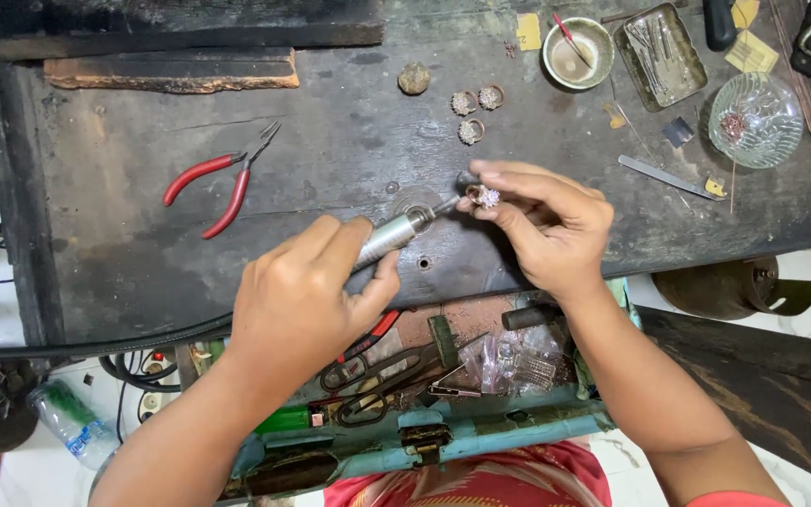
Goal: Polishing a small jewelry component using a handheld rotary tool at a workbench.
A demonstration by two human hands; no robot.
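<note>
Head view: a rotary handpiece meets a small jewelled ring over a dark workbench.

The left hand (298, 300) wraps the steel handpiece (391, 235), its tip touching the ring (485, 196), which the right hand (546, 230) pinches between fingertips at centre. The ring looks tiny, light, rigid and easily dropped, best held by its band. At 9 o'clock lie red pliers (222, 183); at 12 three more rings (476, 113); at 2 a glass dish (756, 119); at 6 an open tool drawer (481, 437). Nothing blocks the hands.
</note>
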